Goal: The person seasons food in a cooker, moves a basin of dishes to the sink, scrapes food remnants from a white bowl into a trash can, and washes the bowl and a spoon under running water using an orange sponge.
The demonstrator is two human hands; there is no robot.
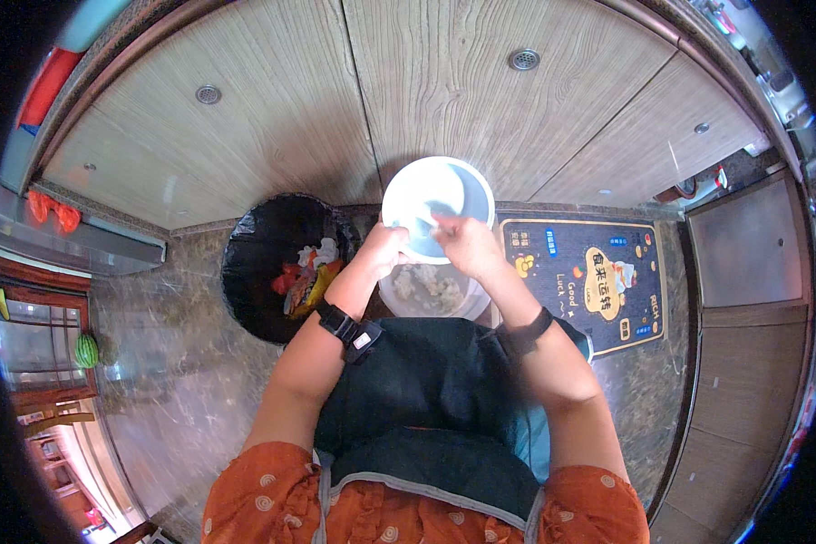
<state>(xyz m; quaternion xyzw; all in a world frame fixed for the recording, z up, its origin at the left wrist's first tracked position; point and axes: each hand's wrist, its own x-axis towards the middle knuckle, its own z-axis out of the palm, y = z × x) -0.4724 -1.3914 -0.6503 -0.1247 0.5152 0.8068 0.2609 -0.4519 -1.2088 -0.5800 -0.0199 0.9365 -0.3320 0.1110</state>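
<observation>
A round white plastic tub is tilted so that its inside faces me. My left hand grips the near left part of its rim. Over the near right rim, my right hand reaches in with blurred fingertips; whether it pinches anything is hard to see. Beneath the tub and closer to my body stands a translucent basin. Pale, fluffy clumps lie in it, and I cannot tell what they are. My dark apron covers my lap just behind the basin.
Left of the basin is a bin with a black liner, holding wrappers. A printed dark mat lies to the right on the marbled floor. Wood-grain cabinet doors rise ahead. A watermelon is at far left.
</observation>
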